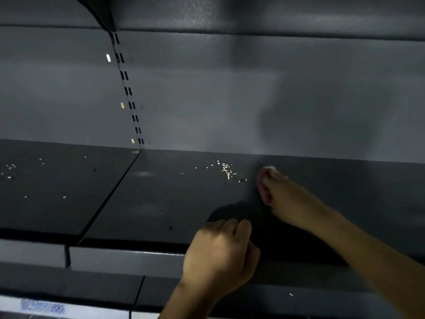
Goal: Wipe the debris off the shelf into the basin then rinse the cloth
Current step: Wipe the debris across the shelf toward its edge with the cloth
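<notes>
A dark grey metal shelf [174, 194] runs across the view. A small heap of pale rice-like debris [227, 170] lies near its back edge. My right hand [282, 194] reaches deep onto the shelf just right of the debris and presses a pinkish cloth [264, 187] flat against the surface; the cloth is blurred and mostly hidden under the fingers. My left hand [220, 256] is curled into a fist at the shelf's front lip [128, 257], holding nothing that I can see. No basin is in view.
A neighbouring shelf panel [53, 192] on the left carries more scattered pale grains [10, 168]. A slotted upright [130, 97] divides the grey back wall. Another shelf [230, 10] hangs overhead. One lone grain [291, 294] sits on the lower shelf.
</notes>
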A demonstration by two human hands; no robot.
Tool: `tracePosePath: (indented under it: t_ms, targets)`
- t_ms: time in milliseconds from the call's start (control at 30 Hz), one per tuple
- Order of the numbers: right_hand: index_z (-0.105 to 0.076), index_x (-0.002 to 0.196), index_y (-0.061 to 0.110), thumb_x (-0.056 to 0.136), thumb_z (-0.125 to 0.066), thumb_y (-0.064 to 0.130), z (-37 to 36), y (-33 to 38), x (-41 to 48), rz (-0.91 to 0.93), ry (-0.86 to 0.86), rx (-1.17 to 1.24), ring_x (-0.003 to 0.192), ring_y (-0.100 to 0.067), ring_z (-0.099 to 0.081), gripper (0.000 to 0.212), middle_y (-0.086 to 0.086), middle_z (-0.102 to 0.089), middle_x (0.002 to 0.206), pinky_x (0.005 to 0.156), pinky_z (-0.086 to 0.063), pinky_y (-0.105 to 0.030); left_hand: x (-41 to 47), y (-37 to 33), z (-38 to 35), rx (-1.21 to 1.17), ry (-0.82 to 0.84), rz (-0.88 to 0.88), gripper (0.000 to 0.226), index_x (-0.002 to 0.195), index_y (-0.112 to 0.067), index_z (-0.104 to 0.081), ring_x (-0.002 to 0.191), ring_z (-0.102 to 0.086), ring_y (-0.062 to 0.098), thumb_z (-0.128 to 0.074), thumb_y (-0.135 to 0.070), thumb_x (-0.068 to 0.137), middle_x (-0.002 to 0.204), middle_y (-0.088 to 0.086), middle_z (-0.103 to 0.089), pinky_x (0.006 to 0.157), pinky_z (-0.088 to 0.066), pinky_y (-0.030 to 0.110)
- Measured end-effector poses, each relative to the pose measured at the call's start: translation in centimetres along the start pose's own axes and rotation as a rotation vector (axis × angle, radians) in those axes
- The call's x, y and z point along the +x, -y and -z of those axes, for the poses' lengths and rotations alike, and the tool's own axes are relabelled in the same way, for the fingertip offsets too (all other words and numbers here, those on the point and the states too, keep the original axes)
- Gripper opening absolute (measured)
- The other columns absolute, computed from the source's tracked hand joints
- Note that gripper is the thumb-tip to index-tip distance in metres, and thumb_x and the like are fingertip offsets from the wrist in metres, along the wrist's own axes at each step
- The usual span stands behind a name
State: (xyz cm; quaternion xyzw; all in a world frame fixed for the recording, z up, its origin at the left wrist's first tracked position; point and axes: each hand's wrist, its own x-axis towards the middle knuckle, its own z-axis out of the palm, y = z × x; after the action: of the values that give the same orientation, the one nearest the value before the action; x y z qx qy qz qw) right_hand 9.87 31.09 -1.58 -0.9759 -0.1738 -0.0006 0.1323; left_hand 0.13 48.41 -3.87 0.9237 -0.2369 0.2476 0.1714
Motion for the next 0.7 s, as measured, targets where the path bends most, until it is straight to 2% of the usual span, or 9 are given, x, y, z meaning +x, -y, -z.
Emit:
tracePosePath:
  t_ms: [67, 133, 200, 300, 367, 433, 500, 567, 700]
  targets:
    - [-0.049, 0.093, 0.011, 0.076, -0.044, -0.007, -1.6, 3.3, 1.8, 0.042, -0.025, 0.010, 0.099, -0.025, -0.049, 0.026, -0.010, -0.043, 0.115, 0.084, -0.035, -0.028, 0.0, 0.0, 0.2, 0.009, 0.014, 0.011, 0.011, 0.061, -0.017, -0.048, 0.045, -0.046, 0.021, -0.048, -0.025, 0.070, 0.054, -0.001, -0.049, 0.040, -0.031, 0.025]
    - [-0.051, 0.104, 0.008, 0.081, -0.042, -0.004, -2.4, 6.0, 4.1, 0.034, 0.032, 0.050, 0.120, -0.030, -0.043, 0.027, -0.014, -0.041, 0.128, 0.102, -0.035, -0.038, 0.0, 0.1, 0.4, 0.015, 0.026, 0.008, 0.012, 0.061, -0.017, -0.049, 0.044, -0.046, 0.019, -0.048, -0.026, 0.069, 0.053, -0.001, -0.049, 0.040, -0.029, 0.024]
    - [-0.054, 0.097, 0.013, 0.081, -0.044, -0.004, -2.5, 7.9, 5.8, 0.066, 0.037, 0.171, 0.118, -0.028, -0.046, 0.025, -0.008, -0.047, 0.125, 0.104, -0.037, -0.045, -0.2, 0.1, 0.6, 0.036, 0.036, -0.017, 0.014, 0.062, -0.016, -0.052, 0.045, -0.048, 0.019, -0.048, -0.028, 0.069, 0.054, -0.001, -0.051, 0.041, -0.031, 0.023]
    - [-0.057, 0.120, 0.007, 0.083, -0.052, 0.003, -1.5, 8.2, 5.9, 0.139, -0.227, 0.285, 0.124, -0.024, -0.050, 0.038, -0.010, -0.051, 0.135, 0.107, -0.037, -0.032, -0.6, 0.2, 0.7, 0.021, -0.008, -0.066, 0.012, 0.064, -0.014, -0.052, 0.049, -0.049, 0.023, -0.049, -0.025, 0.069, 0.057, 0.002, -0.052, 0.045, -0.035, 0.026]
    - [-0.059, 0.122, 0.007, 0.082, -0.049, 0.004, -0.3, 7.2, 4.0, 0.247, -0.347, 0.385, 0.122, -0.019, -0.053, 0.042, -0.007, -0.055, 0.134, 0.106, -0.036, -0.019, -1.1, 0.7, 0.9, -0.008, -0.067, -0.074, 0.009, 0.062, -0.013, -0.050, 0.051, -0.047, 0.025, -0.051, -0.018, 0.069, 0.057, 0.004, -0.049, 0.048, -0.036, 0.030]
    - [-0.064, 0.116, 0.011, 0.081, -0.046, 0.002, 1.0, 5.5, 1.6, 0.443, -0.262, 0.388, 0.117, -0.010, -0.056, 0.040, 0.000, -0.061, 0.126, 0.101, -0.034, -0.007, -1.9, 1.5, 1.2, 0.001, -0.119, -0.068, 0.010, 0.060, -0.012, -0.050, 0.052, -0.046, 0.026, -0.052, -0.014, 0.070, 0.057, 0.005, -0.048, 0.050, -0.037, 0.033]
    - [-0.067, 0.112, 0.017, 0.085, -0.050, -0.002, 1.4, 4.3, -1.0, 0.585, -0.047, 0.353, 0.116, 0.001, -0.055, 0.037, 0.008, -0.062, 0.123, 0.101, -0.036, -0.009, -2.9, 2.8, 1.8, 0.024, -0.168, -0.034, 0.013, 0.061, -0.011, -0.051, 0.053, -0.046, 0.026, -0.052, -0.015, 0.073, 0.057, 0.006, -0.048, 0.051, -0.037, 0.034]
    - [-0.069, 0.109, 0.017, 0.081, -0.056, -0.009, 0.6, 4.1, -3.0, 0.667, 0.127, 0.366, 0.117, 0.002, -0.055, 0.040, 0.007, -0.064, 0.122, 0.101, -0.040, -0.015, -4.2, 4.3, 2.6, 0.056, -0.229, 0.037, 0.018, 0.060, -0.009, -0.051, 0.053, -0.045, 0.026, -0.050, -0.016, 0.077, 0.058, 0.006, -0.047, 0.051, -0.036, 0.035]
    - [-0.060, 0.120, 0.028, 0.083, -0.051, -0.005, -1.8, 5.9, -3.1, 0.770, 0.199, 0.285, 0.129, 0.005, -0.039, 0.050, 0.017, -0.057, 0.130, 0.110, -0.030, -0.016, -6.3, 7.9, 3.7, 0.141, -0.341, 0.146, 0.026, 0.057, -0.004, -0.050, 0.051, -0.041, 0.026, -0.044, -0.012, 0.081, 0.055, 0.010, -0.044, 0.052, -0.032, 0.034]
